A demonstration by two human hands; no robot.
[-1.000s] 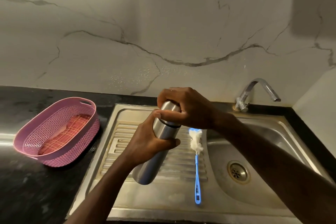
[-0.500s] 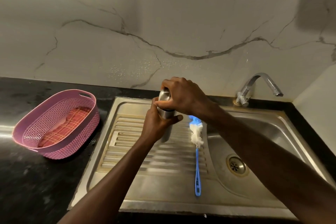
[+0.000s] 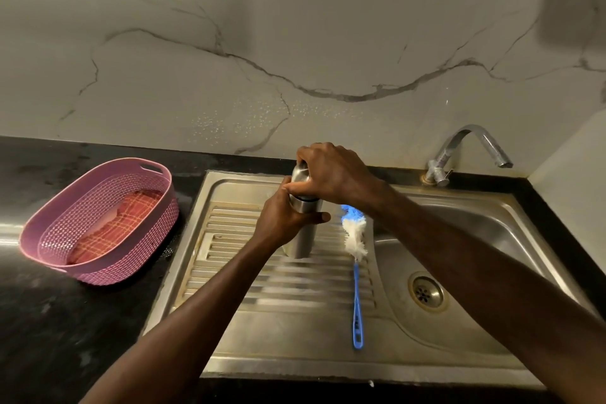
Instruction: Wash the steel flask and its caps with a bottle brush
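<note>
At the left of the frame a pink basket [image 3: 98, 223] sits on the dark counter [image 3: 49, 321], with a red checked cloth [image 3: 114, 226] lying inside it. Right of the basket, the steel sink [image 3: 295, 354] fills the lower middle of the frame, its ribbed draining board on the left side and its bowl on the right. Near the centre, the steel flask [image 3: 303, 236] stands roughly upright over the ribs of the draining board; whether its base touches them cannot be told. The left hand [image 3: 282, 220] is wrapped around the flask's body, thumb across the front. The right hand [image 3: 331, 174] comes in from above with its fingers curled over the cap [image 3: 299, 175] at the top of the flask, gripping it. Just right of the flask, the bottle brush [image 3: 355, 272] lies on the draining board, its white and blue bristle head toward the wall and its blue handle pointing to the lower edge of the frame. Further right, the drain [image 3: 426, 293] sits in the bowl, and the tap [image 3: 465, 151] rises at the upper right, against the marble wall [image 3: 295, 43].
</note>
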